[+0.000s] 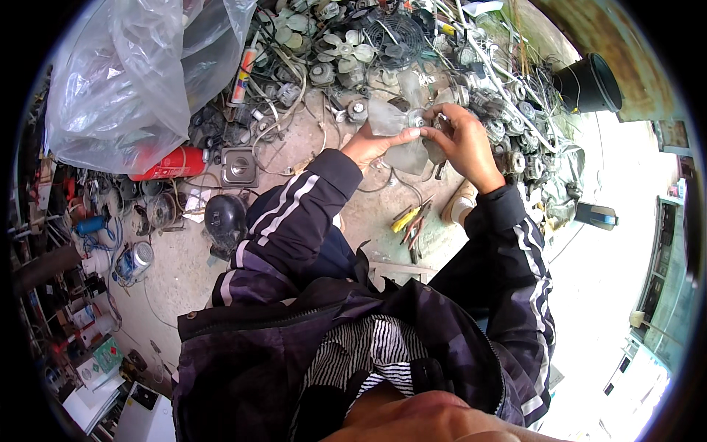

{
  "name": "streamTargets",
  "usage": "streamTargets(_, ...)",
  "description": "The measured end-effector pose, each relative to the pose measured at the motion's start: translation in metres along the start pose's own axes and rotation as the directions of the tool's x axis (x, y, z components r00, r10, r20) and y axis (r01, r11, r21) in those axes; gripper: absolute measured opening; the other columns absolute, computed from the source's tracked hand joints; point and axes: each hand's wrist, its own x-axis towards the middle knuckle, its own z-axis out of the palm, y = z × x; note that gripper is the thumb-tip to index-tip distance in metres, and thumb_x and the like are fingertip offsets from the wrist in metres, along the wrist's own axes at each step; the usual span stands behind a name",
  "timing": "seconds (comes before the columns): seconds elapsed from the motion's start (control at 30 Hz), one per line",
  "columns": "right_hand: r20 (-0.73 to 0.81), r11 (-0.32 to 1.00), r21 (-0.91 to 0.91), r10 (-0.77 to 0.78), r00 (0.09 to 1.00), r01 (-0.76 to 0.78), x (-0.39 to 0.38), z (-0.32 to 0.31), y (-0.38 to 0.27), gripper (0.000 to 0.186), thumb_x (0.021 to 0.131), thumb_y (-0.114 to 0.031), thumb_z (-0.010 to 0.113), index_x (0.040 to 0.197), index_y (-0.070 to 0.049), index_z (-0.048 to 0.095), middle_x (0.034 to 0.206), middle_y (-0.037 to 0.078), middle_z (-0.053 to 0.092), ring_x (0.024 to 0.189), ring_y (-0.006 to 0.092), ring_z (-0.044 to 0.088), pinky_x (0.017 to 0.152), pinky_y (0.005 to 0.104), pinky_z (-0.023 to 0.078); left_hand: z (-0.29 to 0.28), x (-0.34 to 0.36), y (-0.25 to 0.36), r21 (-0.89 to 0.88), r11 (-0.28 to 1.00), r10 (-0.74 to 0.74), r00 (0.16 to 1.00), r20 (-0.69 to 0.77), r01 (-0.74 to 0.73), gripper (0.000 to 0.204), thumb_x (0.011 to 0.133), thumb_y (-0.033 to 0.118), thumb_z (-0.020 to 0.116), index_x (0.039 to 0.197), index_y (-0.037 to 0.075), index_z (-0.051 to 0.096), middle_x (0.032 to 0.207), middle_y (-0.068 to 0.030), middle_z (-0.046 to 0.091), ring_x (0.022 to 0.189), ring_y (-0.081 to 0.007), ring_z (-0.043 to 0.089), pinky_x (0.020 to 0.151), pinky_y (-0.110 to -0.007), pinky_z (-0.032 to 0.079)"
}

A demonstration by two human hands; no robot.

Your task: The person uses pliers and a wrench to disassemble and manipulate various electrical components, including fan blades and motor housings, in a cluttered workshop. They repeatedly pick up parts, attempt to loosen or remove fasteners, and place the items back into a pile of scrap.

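Between my two hands is a translucent fan blade (407,157), its several frosted paddles spread around a small central hub. My left hand (372,146) holds it from the left, thumb stretched to a spot just below the hub. On the other side, my right hand (468,147) is closed at the hub, with bent fingers and the thumb meeting there. Whether a motor is attached behind the blade cannot be made out. Pliers (416,230) with red handles and a yellow-handled tool (403,219) lie on the floor below my hands.
Small motors (508,127) and tangled cables pile up ahead and right, with a whitish fan blade (349,49) among them. Left are a clear plastic bag (132,81), a red cylinder (171,163), a metal lid (239,167) and a black rounded object (225,219). A black bucket (589,85) stands far right.
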Motion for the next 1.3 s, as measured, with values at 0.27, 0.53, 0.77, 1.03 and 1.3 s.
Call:
streamTargets(0.27, 0.074, 0.991, -0.09, -0.094, 0.993, 0.101, 0.001, -0.003, 0.002, 0.026, 0.079, -0.017, 0.072, 0.097, -0.003, 0.06, 0.084, 0.014, 0.061, 0.076, 0.0299, 0.062, 0.067, 0.0372, 0.048, -0.006, 0.004, -0.006, 0.08, 0.997, -0.009, 1.0, -0.022, 0.011, 0.052, 0.077, 0.027, 0.081, 0.12, 0.009, 0.057, 0.115, -0.0031, 0.062, 0.109, -0.0156, 0.055, 0.093, -0.032, 0.043)
streamTargets(0.53, 0.242, 0.463, 0.848, 0.097, 0.966, -0.259, 0.013, -0.044, 0.034, 0.015, 0.088, -0.015, 0.057, 0.096, -0.007, 0.047, 0.084, 0.0, 0.05, 0.072, 0.0099, 0.046, 0.056, 0.0199, 0.035, -0.009, 0.003, -0.005, 0.016, 0.999, -0.047, 0.996, -0.078, 0.049, 0.061, 0.073, 0.033, 0.083, 0.123, 0.007, 0.057, 0.119, -0.0046, 0.06, 0.113, -0.0167, 0.053, 0.097, -0.033, 0.04)
streamTargets(0.77, 0.153, 0.506, 0.804, 0.333, 0.931, -0.313, 0.014, -0.061, 0.045, 0.021, 0.091, -0.027, 0.058, 0.1, -0.008, 0.058, 0.078, -0.006, 0.049, 0.065, 0.0011, 0.039, 0.052, 0.0173, 0.029, -0.004, -0.01, 0.014, -0.132, 0.985, -0.12, 0.99, -0.071, 0.11, 0.064, 0.074, 0.036, 0.082, 0.123, 0.003, 0.057, 0.121, -0.0055, 0.059, 0.114, -0.0163, 0.051, 0.099, -0.034, 0.037)
streamTargets(1.03, 0.259, 0.907, 0.301, 0.221, 0.94, -0.296, 0.005, -0.036, 0.038, 0.029, 0.085, -0.03, 0.072, 0.094, -0.002, 0.07, 0.073, -0.003, 0.062, 0.067, 0.0049, 0.05, 0.062, 0.0222, 0.041, -0.026, 0.009, -0.002, -0.174, 0.982, -0.103, 0.983, -0.151, 0.076, 0.076, 0.071, 0.044, 0.083, 0.128, 0.003, 0.054, 0.132, -0.0081, 0.053, 0.126, -0.0189, 0.041, 0.108, -0.038, 0.024)
streamTargets(1.3, 0.117, 0.715, 0.593, 0.38, 0.918, -0.371, 0.004, -0.069, 0.029, 0.022, 0.086, -0.024, 0.071, 0.096, -0.005, 0.071, 0.075, -0.004, 0.062, 0.063, 0.0022, 0.048, 0.058, 0.019, 0.036, -0.021, 0.009, -0.001, -0.21, 0.977, 0.026, 0.999, -0.018, -0.029, 0.069, 0.075, 0.047, 0.077, 0.13, 0.016, 0.049, 0.122, -0.0013, 0.059, 0.113, -0.0181, 0.055, 0.095, -0.038, 0.041)
